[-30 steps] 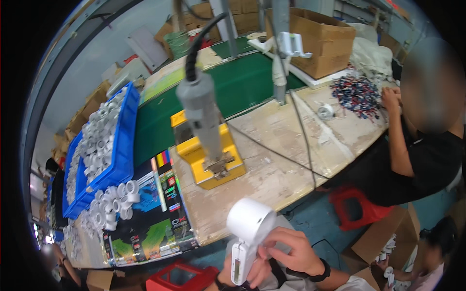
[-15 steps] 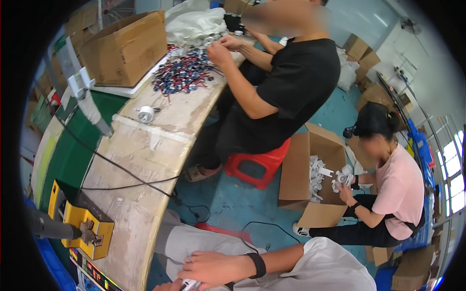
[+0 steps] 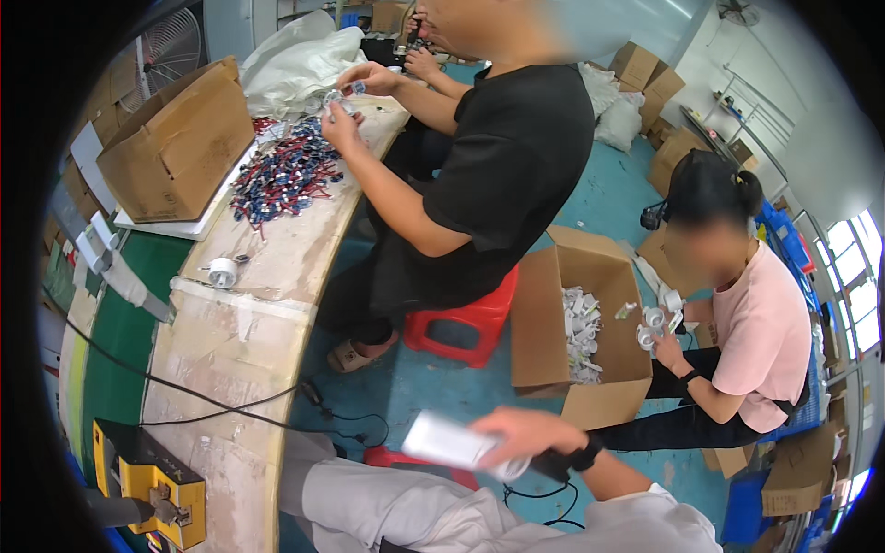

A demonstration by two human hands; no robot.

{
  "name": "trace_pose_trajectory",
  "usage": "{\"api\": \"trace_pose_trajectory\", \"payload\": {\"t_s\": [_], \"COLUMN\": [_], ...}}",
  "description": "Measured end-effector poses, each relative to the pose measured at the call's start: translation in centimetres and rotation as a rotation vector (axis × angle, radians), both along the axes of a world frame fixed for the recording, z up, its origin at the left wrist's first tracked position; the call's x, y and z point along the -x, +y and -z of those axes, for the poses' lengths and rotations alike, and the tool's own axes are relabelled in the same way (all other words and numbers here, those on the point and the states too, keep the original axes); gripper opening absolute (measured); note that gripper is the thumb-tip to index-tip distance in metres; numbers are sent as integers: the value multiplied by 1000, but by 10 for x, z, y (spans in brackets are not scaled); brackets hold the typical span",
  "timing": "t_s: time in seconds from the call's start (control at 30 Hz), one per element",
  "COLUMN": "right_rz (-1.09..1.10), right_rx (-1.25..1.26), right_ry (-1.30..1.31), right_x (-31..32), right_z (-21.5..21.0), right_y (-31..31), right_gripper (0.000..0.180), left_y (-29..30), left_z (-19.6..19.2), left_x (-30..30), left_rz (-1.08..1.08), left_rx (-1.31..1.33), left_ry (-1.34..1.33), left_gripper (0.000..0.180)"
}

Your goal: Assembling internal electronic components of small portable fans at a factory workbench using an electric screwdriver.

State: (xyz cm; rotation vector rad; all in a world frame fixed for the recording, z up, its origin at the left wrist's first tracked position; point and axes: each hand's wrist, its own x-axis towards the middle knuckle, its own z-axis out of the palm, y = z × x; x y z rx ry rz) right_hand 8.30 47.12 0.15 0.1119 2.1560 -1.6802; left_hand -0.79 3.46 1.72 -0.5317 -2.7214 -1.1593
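My right hand [image 3: 530, 431], a dark band on its wrist, is closed around a white plastic piece [image 3: 444, 442]. The piece is long and boxy with a rounder end beside my fingers, and motion blurs its detail. I hold it above my lap, over grey trousers [image 3: 396, 502], to the right of the worktable [image 3: 230, 387]. My left hand is out of view. On the table, a small round white part [image 3: 222, 273] with dark bits beside it lies well away from my hand.
A yellow-and-black device [image 3: 152, 488] stands at the table's near left, with a black cable [image 3: 184, 380] across the top. A person in black sits by piled wired parts [image 3: 286, 175]. At right, someone in pink handles white parts over an open cardboard box [image 3: 539, 323].
My right hand has risen from my lap and moved right and away, carrying the white piece. The left hand's fingers have left the view. My view has shifted.
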Motion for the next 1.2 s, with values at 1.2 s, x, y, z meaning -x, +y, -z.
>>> {"api": "trace_pose_trajectory", "payload": {"t_s": [1.2], "right_rz": [1764], "right_rx": [496], "right_ry": [-286], "right_x": [-213], "right_z": [331], "right_y": [251], "right_gripper": [37], "left_y": [-35], "left_z": [39], "left_x": [13], "left_rz": [-109], "left_rx": [553], "left_ry": [221], "left_gripper": [27]}}
